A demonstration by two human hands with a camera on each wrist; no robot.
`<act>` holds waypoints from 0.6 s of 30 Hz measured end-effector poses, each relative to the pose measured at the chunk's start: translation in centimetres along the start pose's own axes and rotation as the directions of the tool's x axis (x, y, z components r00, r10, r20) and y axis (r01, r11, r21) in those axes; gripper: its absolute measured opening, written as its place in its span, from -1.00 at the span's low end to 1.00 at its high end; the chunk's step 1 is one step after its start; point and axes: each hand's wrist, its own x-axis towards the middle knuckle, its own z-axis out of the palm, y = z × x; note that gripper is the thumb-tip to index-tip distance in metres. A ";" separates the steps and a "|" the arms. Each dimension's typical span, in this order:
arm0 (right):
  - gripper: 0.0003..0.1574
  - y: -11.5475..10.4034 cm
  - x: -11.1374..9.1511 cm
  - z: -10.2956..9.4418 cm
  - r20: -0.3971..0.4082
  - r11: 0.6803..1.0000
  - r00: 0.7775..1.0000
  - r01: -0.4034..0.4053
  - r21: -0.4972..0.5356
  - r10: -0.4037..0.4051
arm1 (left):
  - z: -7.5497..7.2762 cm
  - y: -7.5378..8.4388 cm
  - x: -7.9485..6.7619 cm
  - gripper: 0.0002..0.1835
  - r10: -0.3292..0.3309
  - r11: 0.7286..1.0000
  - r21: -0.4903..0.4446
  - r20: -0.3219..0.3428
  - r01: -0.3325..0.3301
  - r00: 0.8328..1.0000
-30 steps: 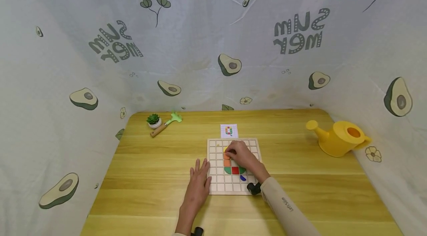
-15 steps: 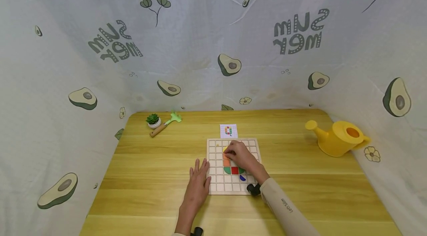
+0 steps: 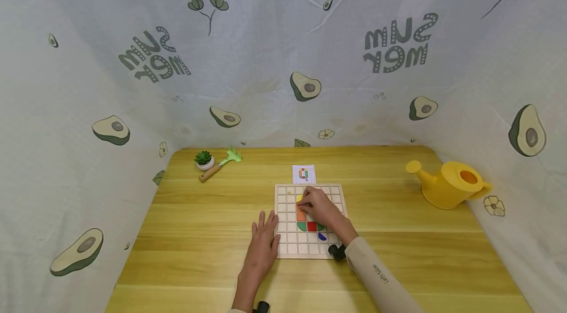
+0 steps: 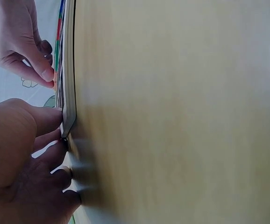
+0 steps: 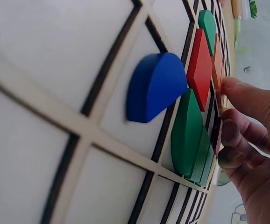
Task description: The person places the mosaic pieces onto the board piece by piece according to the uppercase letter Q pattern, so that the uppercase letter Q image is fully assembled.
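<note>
A wooden grid board [image 3: 282, 249] lies on the table, bearing coloured tiles. My right hand [image 3: 322, 207] reaches over it, thumb and fingertips pinching an orange square tile at the left column of the pattern, largely hidden by the fingers. Below it is another orange tile [image 3: 301, 216], above it a yellow piece [image 3: 299, 198]. A red square [image 5: 199, 70] sits between two green rounded pieces [image 5: 186, 133]. One blue petal-shaped piece [image 5: 156, 87] lies askew in a cell nearer the front. My left hand [image 3: 261, 246] rests beside the board with fingers extended, its thumb at the left edge.
Behind the board lies a small pattern card [image 3: 303, 174]. A yellow watering can [image 3: 449, 185] stands at the right. On the far left are a potted succulent [image 3: 204, 159] and a small green rake [image 3: 221, 165] with a wooden handle. Printed cloth [image 3: 266, 57] encloses the table.
</note>
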 end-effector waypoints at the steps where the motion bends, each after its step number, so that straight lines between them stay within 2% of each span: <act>1: -0.88 0.0 -0.1 0.0 -0.003 1.000 1.000 -0.005 -0.005 0.005 | 0.0 0.0 0.0 -0.42 -0.001 1.000 -0.002 0.003 0.001 1.000; 7: -0.85 -0.1 -0.5 -0.5 -0.048 1.000 0.999 0.002 -0.001 -0.002 | 0.0 0.0 0.1 -0.42 0.002 1.000 0.002 0.017 -0.002 1.000; 12: -0.75 -0.6 -0.9 -1.9 -0.141 0.998 0.990 -0.020 0.063 0.029 | -0.7 0.1 0.3 -0.41 -0.014 1.000 -0.003 0.052 0.014 0.999; 15: -0.60 -0.8 -1.2 -3.2 -0.219 0.999 0.974 -0.050 0.017 0.052 | -1.3 0.2 0.6 -0.40 -0.010 1.000 -0.012 0.041 0.010 0.999; 18: -0.43 -0.8 -1.6 -4.7 -0.303 0.993 0.951 -0.088 -0.083 0.059 | -2.0 0.6 1.1 -0.38 0.023 1.000 -0.003 -0.017 -0.023 1.000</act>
